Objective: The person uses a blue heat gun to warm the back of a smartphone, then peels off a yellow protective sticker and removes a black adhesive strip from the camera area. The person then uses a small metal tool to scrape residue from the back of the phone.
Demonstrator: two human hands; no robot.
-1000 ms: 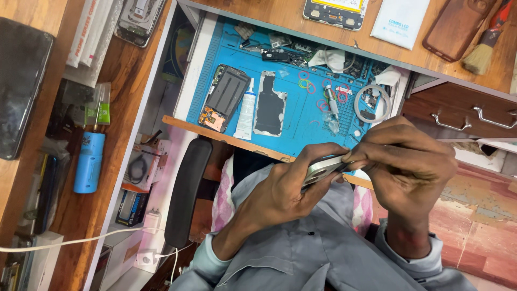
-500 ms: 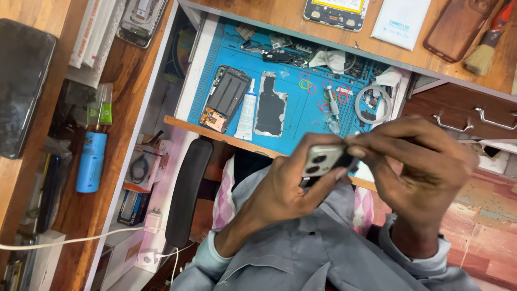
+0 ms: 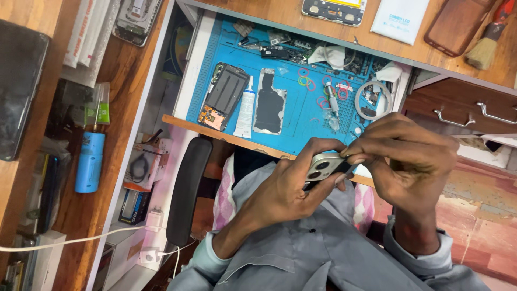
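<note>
Two bare hands meet above a pulled-out blue repair mat [image 3: 301, 116] set in a wooden worktop [image 3: 124, 70]. The left hand [image 3: 288, 191] wraps its fingers around a pale phone [image 3: 323, 166], camera lenses facing up, just in front of the mat's near edge. The right hand [image 3: 412, 159] pinches closed at the phone's top corner. On the mat lie an opened phone body [image 3: 223, 96], a white tube [image 3: 246, 106] and coloured rubber bands [image 3: 305, 81].

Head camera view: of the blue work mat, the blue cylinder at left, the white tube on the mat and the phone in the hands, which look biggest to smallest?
1. blue work mat
2. blue cylinder
3. white tube and phone: unsure, since the hands cover much of the phone and it sits nearer the camera.
</note>
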